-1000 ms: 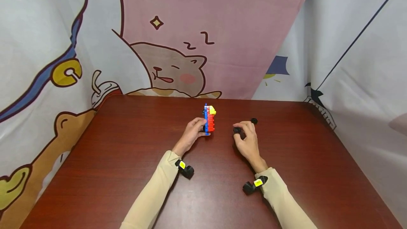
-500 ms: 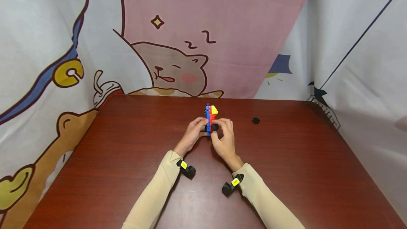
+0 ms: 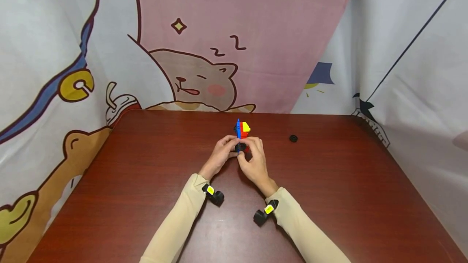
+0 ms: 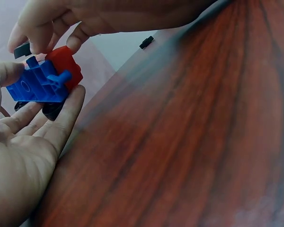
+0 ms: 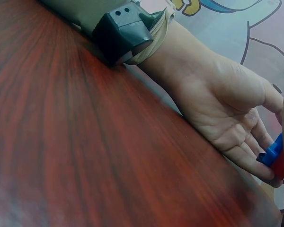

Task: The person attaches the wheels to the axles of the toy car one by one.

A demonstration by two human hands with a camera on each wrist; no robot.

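Observation:
A toy vehicle (image 3: 244, 128) with a blue chassis, red body and yellow part stands on end between the hands in the head view. My left hand (image 3: 220, 153) grips it from the left, and the left wrist view shows the chassis underside (image 4: 35, 84) with its axle pegs between thumb and fingers. Black wheels (image 4: 52, 111) sit on the chassis's lower side there. With thumb and index finger, my right hand (image 3: 254, 163) pinches a black wheel (image 3: 240, 147) up against the vehicle's near end. In the right wrist view only a blue and red bit (image 5: 274, 151) shows.
A loose black wheel (image 3: 293, 138) lies on the brown wooden table (image 3: 329, 182), right of the hands. Printed cloth (image 3: 270, 44) hangs along the table's back and sides. Each wrist wears a small black camera (image 3: 261, 217).
My right hand picked up a black wheel from the table and carried it left to the vehicle, then brought it closer against the chassis. The left hand has stayed about in place.

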